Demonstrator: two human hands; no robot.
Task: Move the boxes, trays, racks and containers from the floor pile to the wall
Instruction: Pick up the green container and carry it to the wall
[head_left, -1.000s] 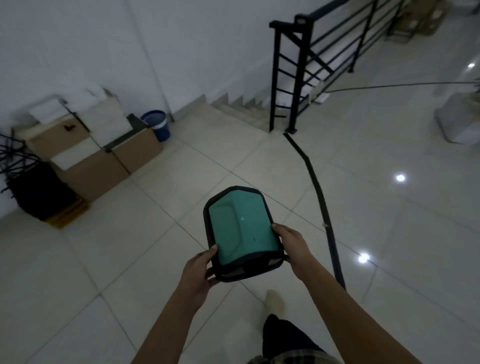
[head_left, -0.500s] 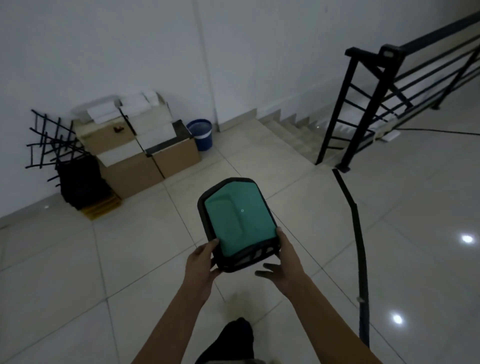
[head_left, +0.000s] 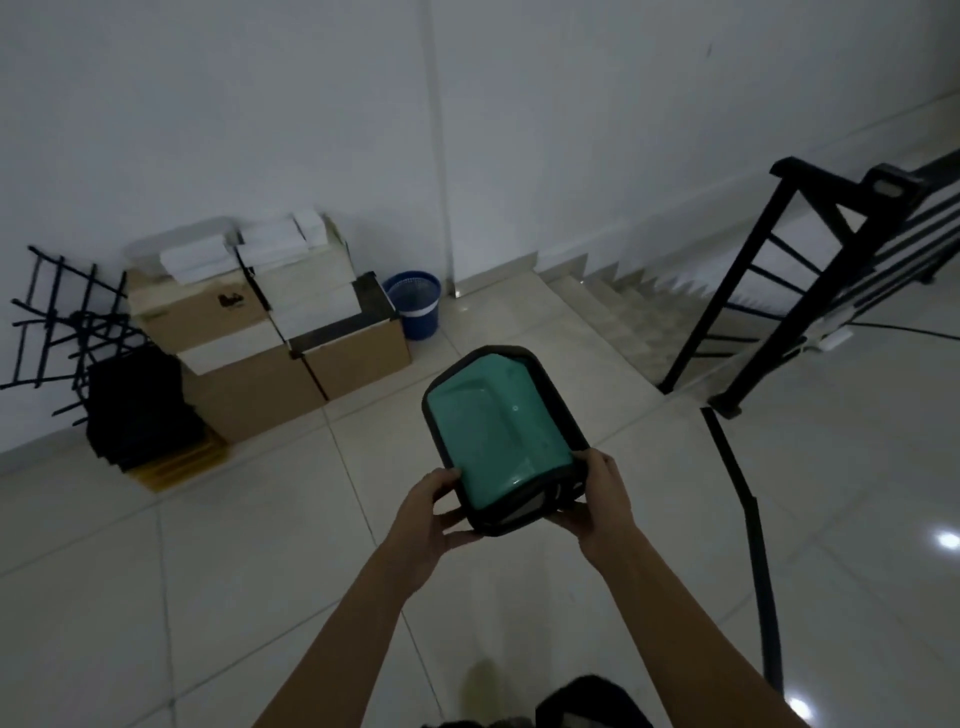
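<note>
Okay, we grip the green container (head_left: 498, 447) with left hand (head_left: 423, 525) and right hand (head_left: 605, 501), fingers curled round its rim; boxes (head_left: 260, 364) and rack (head_left: 57, 322) sit at wall (head_left: 311, 130), left of frame, ours undelivered.

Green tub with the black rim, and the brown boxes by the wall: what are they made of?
The green tub with the black rim looks like smooth moulded plastic: rounded corners, slight sheen. The brown boxes by the wall look like matt cardboard: flat brown faces, sharp folded edges.
</note>
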